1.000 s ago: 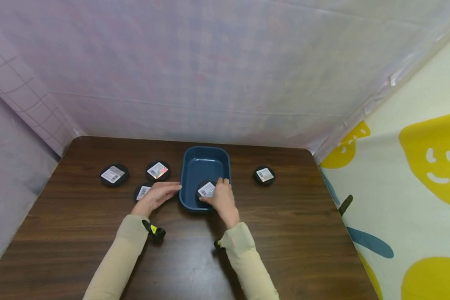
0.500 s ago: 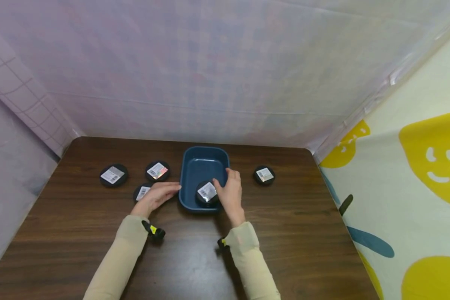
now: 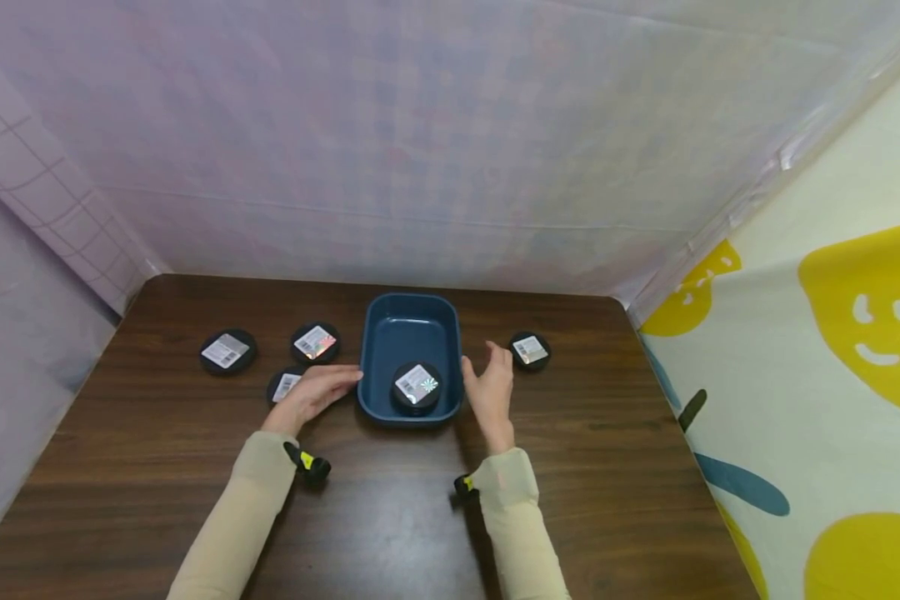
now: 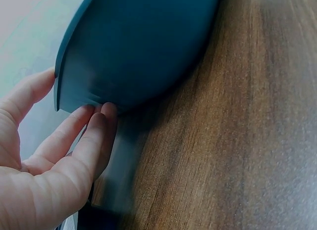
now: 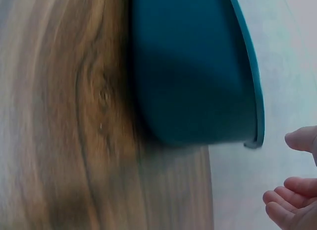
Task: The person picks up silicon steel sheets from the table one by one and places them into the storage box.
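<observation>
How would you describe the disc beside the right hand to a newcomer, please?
On the brown table sits a dark blue tray. To its right, just past the right hand, lies a black disc with a pale label, the only disc on that side.

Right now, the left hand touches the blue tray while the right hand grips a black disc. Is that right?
Not quite: the head view shows the right hand gripping nothing, just beside the blue tray. The left hand does touch the tray.
</observation>
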The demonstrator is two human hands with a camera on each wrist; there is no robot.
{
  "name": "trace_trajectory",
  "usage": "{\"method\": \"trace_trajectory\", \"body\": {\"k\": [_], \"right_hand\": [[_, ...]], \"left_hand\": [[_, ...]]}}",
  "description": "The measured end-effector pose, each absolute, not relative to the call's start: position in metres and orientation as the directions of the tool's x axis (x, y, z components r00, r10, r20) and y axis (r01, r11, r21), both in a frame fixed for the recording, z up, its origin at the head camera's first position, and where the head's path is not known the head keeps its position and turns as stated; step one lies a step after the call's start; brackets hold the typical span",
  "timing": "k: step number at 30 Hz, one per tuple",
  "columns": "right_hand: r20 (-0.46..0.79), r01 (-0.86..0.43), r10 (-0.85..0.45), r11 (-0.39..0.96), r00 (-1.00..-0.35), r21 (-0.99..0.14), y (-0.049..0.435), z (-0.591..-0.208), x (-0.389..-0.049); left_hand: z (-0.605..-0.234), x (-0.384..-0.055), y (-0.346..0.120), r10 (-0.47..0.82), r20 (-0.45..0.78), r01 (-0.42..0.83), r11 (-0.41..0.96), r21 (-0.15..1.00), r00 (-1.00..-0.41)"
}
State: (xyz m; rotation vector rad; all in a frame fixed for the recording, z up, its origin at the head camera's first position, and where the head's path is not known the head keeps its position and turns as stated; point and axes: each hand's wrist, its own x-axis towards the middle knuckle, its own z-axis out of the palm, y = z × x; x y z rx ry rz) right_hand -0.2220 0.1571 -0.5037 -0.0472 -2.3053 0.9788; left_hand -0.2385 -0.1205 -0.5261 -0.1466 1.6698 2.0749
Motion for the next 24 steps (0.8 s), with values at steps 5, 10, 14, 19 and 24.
{"method": "trace_trajectory", "body": {"k": [5, 10, 14, 19, 24], "right_hand": [[0.518, -0.154, 0.314, 0.722, -0.796, -0.674, 0.172, -0.507, -0.221], [0.511, -0.135, 0.338, 0.717, -0.790, -0.684, 0.184, -0.508, -0.221], [0.488, -0.102, 0.374, 0.703, -0.789, -0.703, 0.191, -0.511, -0.222], [0.468, -0.061, 0.431, 0.682, -0.771, -0.729, 0.205, -0.518, -0.221], [0.430, -0.017, 0.496, 0.640, -0.755, -0.768, 0.221, -0.524, -0.219]], "left_hand": [[-0.527, -0.239, -0.120, 0.289, -0.369, -0.422, -0.146, 0.895, -0.883], [-0.528, -0.240, -0.122, 0.290, -0.352, -0.407, -0.160, 0.899, -0.890], [-0.529, -0.241, -0.122, 0.282, -0.358, -0.412, -0.163, 0.896, -0.890], [-0.528, -0.241, -0.121, 0.289, -0.357, -0.414, -0.164, 0.896, -0.888], [-0.527, -0.240, -0.121, 0.290, -0.361, -0.415, -0.152, 0.897, -0.887]]}}
